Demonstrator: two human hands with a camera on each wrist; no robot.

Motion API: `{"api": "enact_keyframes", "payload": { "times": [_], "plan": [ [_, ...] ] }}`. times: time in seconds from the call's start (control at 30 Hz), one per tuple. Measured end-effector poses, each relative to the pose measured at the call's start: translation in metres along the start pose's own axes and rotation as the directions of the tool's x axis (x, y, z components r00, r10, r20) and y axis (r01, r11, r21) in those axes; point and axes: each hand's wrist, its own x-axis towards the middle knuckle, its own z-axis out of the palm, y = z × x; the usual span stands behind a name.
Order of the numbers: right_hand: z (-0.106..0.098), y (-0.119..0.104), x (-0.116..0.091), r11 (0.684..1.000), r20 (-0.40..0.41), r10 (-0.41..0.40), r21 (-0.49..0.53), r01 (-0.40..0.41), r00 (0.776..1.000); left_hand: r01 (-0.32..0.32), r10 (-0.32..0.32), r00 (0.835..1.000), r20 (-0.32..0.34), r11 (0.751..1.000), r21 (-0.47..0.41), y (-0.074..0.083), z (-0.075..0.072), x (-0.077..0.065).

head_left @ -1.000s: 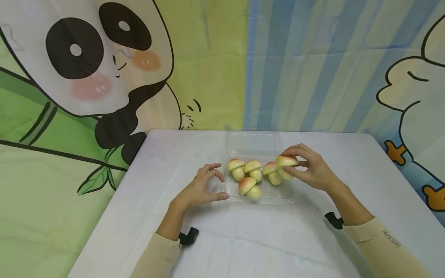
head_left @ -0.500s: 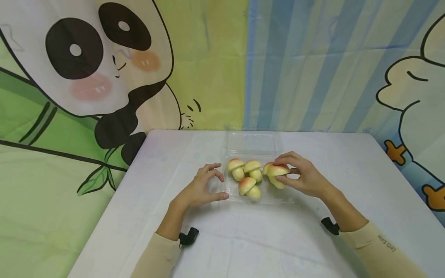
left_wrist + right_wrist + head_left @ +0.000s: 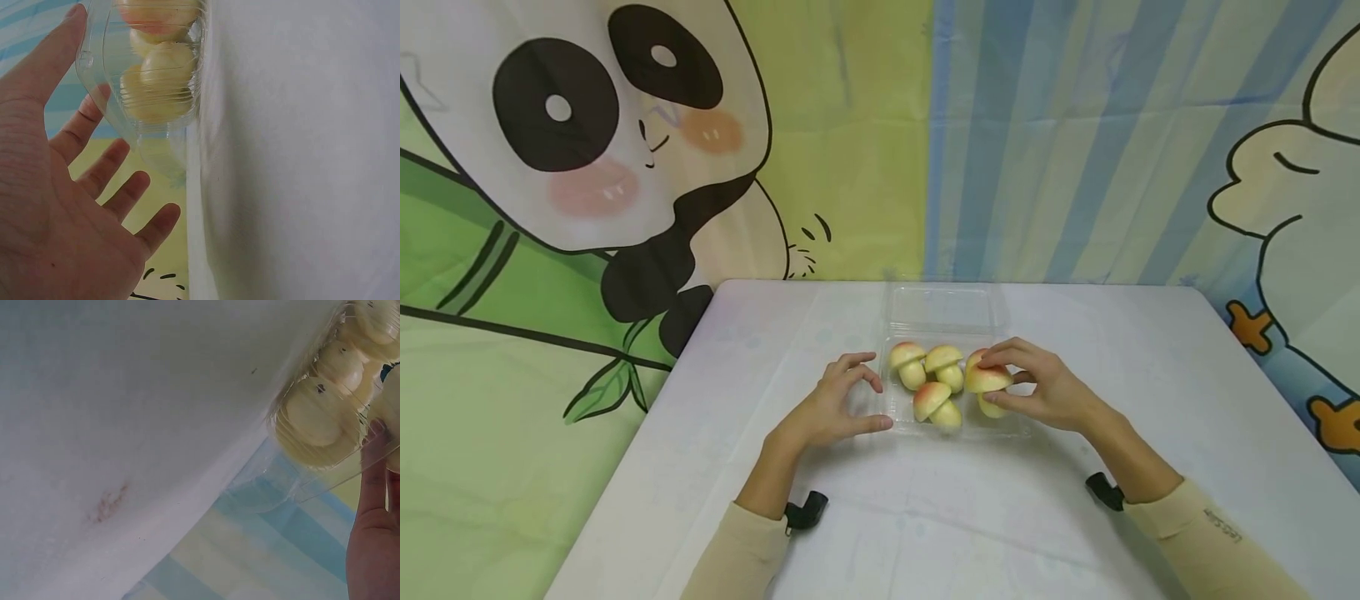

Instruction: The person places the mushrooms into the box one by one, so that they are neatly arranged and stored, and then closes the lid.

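A clear plastic clamshell box (image 3: 958, 427) stands on the table with toy mushrooms in it, yellow with reddish caps. My right hand (image 3: 1048, 385) pinches one mushroom (image 3: 988, 380) by its cap above the box's right part; it partly hides another mushroom (image 3: 975, 357) behind it. Left of these lie a back-left mushroom (image 3: 907, 365), a back-middle mushroom (image 3: 945, 368) and a front mushroom (image 3: 937, 405). My left hand (image 3: 835, 402) is at the box's left side, fingers spread. In the left wrist view its thumb and index fingertip are at the box's rim (image 3: 103, 103).
The box's lid (image 3: 943, 308) lies folded back toward the table's far edge. A white cloth covers the table (image 3: 925, 517). Behind it hangs a printed curtain (image 3: 842, 142) with a panda and stripes. A black wrist mount (image 3: 807, 510) sits at the left cuff.
My right hand has carried its mushroom left and a little nearer and lower, in front of the right-hand mushroom in the box. My left hand has stayed in place.
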Motion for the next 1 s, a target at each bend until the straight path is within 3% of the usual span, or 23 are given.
{"api": "enact_keyframes", "payload": {
  "times": [0.37, 0.7, 1.0],
  "plan": [
    [0.008, 0.0, 0.0, 0.998, 0.022, -0.002, -0.07, 0.004, 1.0, -0.007, 0.007, 1.0, -0.001, 1.0, -0.001, -0.002, -0.001, 0.0],
    [0.014, -0.003, 0.004, 0.993, 0.104, -0.038, -0.104, 0.049, 0.994, -0.006, 0.006, 1.0, -0.01, 1.0, 0.007, -0.003, 0.0, -0.002],
    [0.017, -0.006, 0.004, 0.961, 0.184, 0.031, -0.277, 0.021, 0.982, 0.0, 0.0, 1.0, -0.006, 1.0, 0.005, -0.003, 0.0, -0.001]
  ]
}}
